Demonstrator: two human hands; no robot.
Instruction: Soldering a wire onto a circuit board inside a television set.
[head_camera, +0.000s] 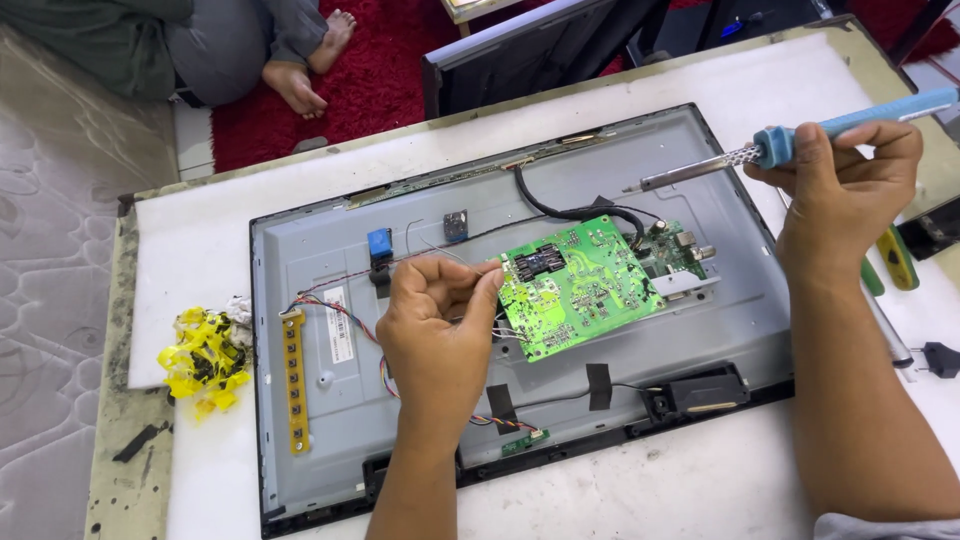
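Green circuit board (580, 285) lies on the opened screen's grey back panel (330, 250), its left edge beside the left hand (440, 320) pinching thin wires (455, 262), while the right hand (840, 190) clamps the blue soldering iron (800, 140) well above; steady wires first, I judge.

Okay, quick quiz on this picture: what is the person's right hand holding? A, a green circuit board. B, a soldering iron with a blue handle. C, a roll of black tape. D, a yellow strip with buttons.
B: the right hand grips a soldering iron by its blue handle, its metal tip in the air above the green circuit board.
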